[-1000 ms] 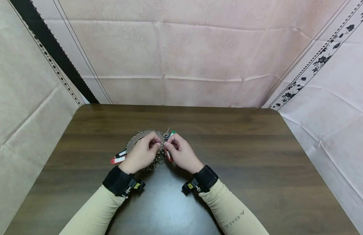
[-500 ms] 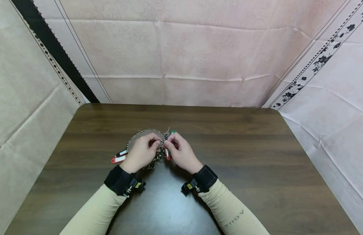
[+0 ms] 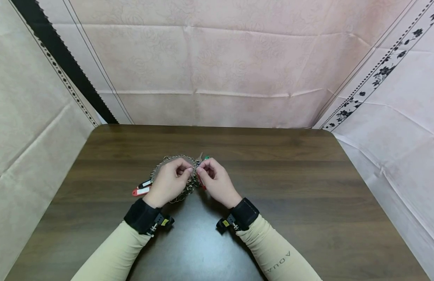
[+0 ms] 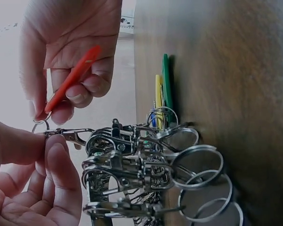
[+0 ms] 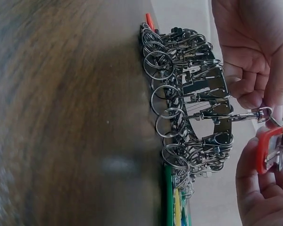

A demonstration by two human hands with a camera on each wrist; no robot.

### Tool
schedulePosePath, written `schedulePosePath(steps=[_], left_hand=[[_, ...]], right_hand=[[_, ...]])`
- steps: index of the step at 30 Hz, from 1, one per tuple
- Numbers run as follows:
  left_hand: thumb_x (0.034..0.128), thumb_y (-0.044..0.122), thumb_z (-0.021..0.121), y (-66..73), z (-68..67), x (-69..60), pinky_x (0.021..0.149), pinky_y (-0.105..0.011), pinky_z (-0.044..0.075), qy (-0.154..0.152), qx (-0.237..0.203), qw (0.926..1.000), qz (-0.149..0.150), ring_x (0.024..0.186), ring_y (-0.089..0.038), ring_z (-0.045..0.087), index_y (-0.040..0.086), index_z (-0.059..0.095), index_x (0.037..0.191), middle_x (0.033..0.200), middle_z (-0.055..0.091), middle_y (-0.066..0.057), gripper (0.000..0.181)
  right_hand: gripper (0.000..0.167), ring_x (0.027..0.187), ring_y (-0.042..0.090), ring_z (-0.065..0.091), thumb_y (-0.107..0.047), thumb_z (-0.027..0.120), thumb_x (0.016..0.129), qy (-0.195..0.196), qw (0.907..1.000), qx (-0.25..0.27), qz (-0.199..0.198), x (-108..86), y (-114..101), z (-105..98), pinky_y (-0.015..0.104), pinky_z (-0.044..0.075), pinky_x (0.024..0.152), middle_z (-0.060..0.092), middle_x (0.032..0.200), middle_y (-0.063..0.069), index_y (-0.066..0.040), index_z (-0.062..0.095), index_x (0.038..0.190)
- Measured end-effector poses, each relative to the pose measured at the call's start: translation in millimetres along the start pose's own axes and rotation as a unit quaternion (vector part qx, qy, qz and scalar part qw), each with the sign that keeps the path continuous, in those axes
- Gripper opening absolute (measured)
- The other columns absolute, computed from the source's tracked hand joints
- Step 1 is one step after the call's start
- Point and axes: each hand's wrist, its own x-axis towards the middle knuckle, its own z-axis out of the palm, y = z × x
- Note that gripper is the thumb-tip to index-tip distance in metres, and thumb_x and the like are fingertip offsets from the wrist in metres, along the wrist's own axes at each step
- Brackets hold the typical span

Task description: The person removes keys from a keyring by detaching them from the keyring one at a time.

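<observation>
A round metal rack hung with several snap hooks and split rings stands under my hands. My left hand pinches the end of one snap hook between thumb and forefinger, with the hook pointing out from the rack. Close beside it, my right hand pinches a red key tag near its small wire ring. That ring meets the hook's end at the fingertips; whether it is linked through cannot be told. In the head view the fingers hide most of this.
Red and black key tags with white labels lie at the rack's left side. Green and yellow tags hang on its far right side, near a key. The brown table extends around, with pale cloth behind.
The red key tag under my right hand has turned, so its white label no longer shows in the head view. Both hands stay nearly in place.
</observation>
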Motion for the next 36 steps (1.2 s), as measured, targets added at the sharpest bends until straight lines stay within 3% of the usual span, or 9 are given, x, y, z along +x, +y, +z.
schedulePosePath(steps=[6,11,17,24,29,36], left_hand=[[0.0927,0.012,0.064,-0.8,0.1,-0.6,0.061,-0.033,0.044,-0.008,-0.007,0.9999,-0.001,0.066,-0.015,0.053,0.014,0.065,0.090,0.075,0.058,0.002,0.004],[0.0942,0.012,0.063,-0.7,0.4,-0.2,0.061,-0.033,0.045,-0.018,-0.017,0.9997,0.000,0.068,-0.015,0.053,0.015,0.065,0.093,0.077,0.058,0.002,0.004],[0.0952,0.014,0.062,2.0,0.0,1.0,0.061,-0.032,0.045,-0.027,-0.026,0.9993,-0.004,0.067,-0.015,0.054,0.015,0.065,0.094,0.077,0.059,0.002,0.004],[0.0952,0.014,0.062,1.8,-0.2,1.3,0.061,-0.032,0.044,-0.025,-0.032,0.9992,-0.001,0.066,-0.015,0.054,0.014,0.066,0.094,0.077,0.060,0.002,0.005],[0.0948,0.014,0.062,2.1,-0.5,1.1,0.060,-0.032,0.044,-0.024,-0.035,0.9991,0.001,0.065,-0.015,0.054,0.015,0.066,0.092,0.076,0.060,0.003,0.005],[0.0942,0.013,0.063,3.8,-1.7,0.3,0.061,-0.032,0.044,-0.022,-0.031,0.9993,0.001,0.066,-0.015,0.054,0.013,0.066,0.091,0.076,0.060,0.003,0.005]], right_hand=[[0.007,0.056,0.013,0.049,-0.001,0.058,0.095,-0.008,0.9996,0.025,0.008,0.8,2,0,0.025,0.041,0.051,0.053,0.068,0.014,0.004,0.055,0.098],[0.007,0.059,0.017,0.052,-0.002,0.057,0.096,-0.004,0.9996,0.027,0.012,1.8,5,0,0.025,0.042,0.053,0.057,0.075,0.023,0.004,0.054,0.095],[0.012,0.069,0.021,0.055,-0.008,0.053,0.099,-0.002,0.9920,0.094,0.084,4.4,28,2,0.027,0.045,0.060,0.060,0.093,0.026,0.004,0.051,0.102],[0.014,0.064,0.021,0.053,-0.014,0.052,0.101,-0.003,0.9809,0.155,0.118,5.6,36,4,0.030,0.046,0.059,0.056,0.088,0.024,0.000,0.049,0.101],[0.013,0.066,0.025,0.050,-0.012,0.052,0.101,0.000,0.9866,0.136,0.090,4.4,30,3,0.030,0.043,0.059,0.054,0.081,0.017,0.001,0.051,0.101],[0.014,0.077,0.025,0.059,-0.009,0.054,0.099,0.011,0.9976,0.040,0.056,5.5,35,4,0.026,0.050,0.065,0.061,0.090,0.018,0.003,0.059,0.105]])
